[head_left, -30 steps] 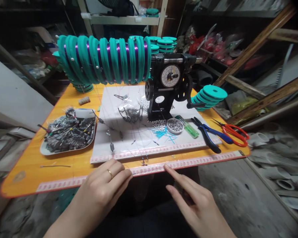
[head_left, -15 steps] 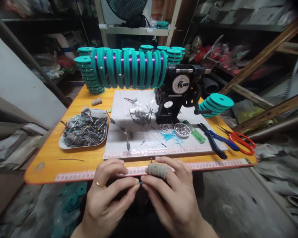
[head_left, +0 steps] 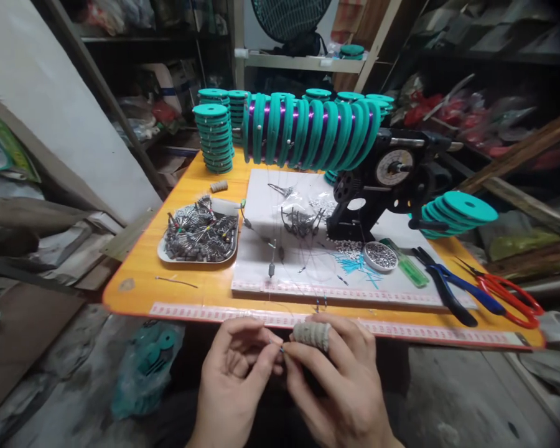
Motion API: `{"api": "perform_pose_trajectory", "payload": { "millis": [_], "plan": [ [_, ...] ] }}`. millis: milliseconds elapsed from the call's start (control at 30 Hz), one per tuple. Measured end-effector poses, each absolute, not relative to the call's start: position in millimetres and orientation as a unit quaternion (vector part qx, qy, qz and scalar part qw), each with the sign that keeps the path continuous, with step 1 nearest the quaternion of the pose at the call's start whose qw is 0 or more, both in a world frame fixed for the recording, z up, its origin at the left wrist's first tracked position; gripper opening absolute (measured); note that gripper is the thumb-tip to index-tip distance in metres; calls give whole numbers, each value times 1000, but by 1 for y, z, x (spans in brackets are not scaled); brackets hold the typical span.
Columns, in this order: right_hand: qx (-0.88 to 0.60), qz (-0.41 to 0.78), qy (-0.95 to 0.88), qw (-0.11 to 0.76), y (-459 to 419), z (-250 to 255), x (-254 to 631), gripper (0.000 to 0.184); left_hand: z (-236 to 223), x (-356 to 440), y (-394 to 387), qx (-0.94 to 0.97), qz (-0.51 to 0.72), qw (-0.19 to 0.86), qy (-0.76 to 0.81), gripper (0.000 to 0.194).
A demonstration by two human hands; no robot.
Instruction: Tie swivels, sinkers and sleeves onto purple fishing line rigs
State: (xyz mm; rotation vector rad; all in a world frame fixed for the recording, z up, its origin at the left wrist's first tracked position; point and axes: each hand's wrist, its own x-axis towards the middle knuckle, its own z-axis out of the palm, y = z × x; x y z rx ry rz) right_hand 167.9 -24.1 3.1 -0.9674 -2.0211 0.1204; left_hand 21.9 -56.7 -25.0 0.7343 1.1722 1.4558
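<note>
At the front edge of the table, my left hand (head_left: 236,373) and my right hand (head_left: 340,379) meet fingertip to fingertip. Between their pinched thumbs and forefingers is a tiny thin blue piece (head_left: 281,350), mostly covered by the fingers. A ridged grey roll or wrap (head_left: 312,335) sits at a finger of my right hand; whether it is worn or held I cannot tell. Just beyond the hands, fine line with small dark-blue beads or swivels (head_left: 321,303) runs over the measuring tape (head_left: 205,312). Blue short strips (head_left: 352,264) lie on the white board (head_left: 261,283).
Teal spools on a black winder (head_left: 354,211) stand behind the board. To the left is a tray (head_left: 198,258) of grey weights. On the right lie a dish (head_left: 381,256) of metal bits, a green box (head_left: 410,272), blue-handled pliers (head_left: 466,292) and red scissors (head_left: 513,298).
The view has swung left, so the table sits further right in it. My left hand's thumb and fingers have shifted round the blue piece, which shows less now.
</note>
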Motion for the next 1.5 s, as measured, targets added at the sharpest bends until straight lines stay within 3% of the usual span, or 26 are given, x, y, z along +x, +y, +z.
{"api": "perform_pose_trajectory", "payload": {
  "millis": [167,333,600,800,967,1100,1233,1333,1500],
  "plan": [
    [-378,66,-815,433,-22,4,167,8,-35,13,-63,487,561,355,567,18],
    [-358,85,-832,414,-17,7,166,8,-29,9,-61,633,517,135,561,29],
    [-320,107,-866,369,-5,13,163,8,-16,8,-56,681,501,45,532,22],
    [-296,108,-883,347,-1,17,162,10,-10,7,-56,667,486,42,563,15],
    [-292,120,-879,358,3,14,163,12,-10,4,-59,636,472,120,598,20],
    [-249,169,-882,362,9,10,164,23,-8,2,-61,526,473,343,619,14],
    [-223,203,-887,350,11,15,163,15,-2,-3,-62,371,474,518,607,21],
    [-225,197,-890,345,9,20,160,14,4,-6,-61,294,481,594,573,30],
    [-242,124,-870,411,1,17,157,19,7,-4,-55,231,494,658,519,39]
  ]
}}
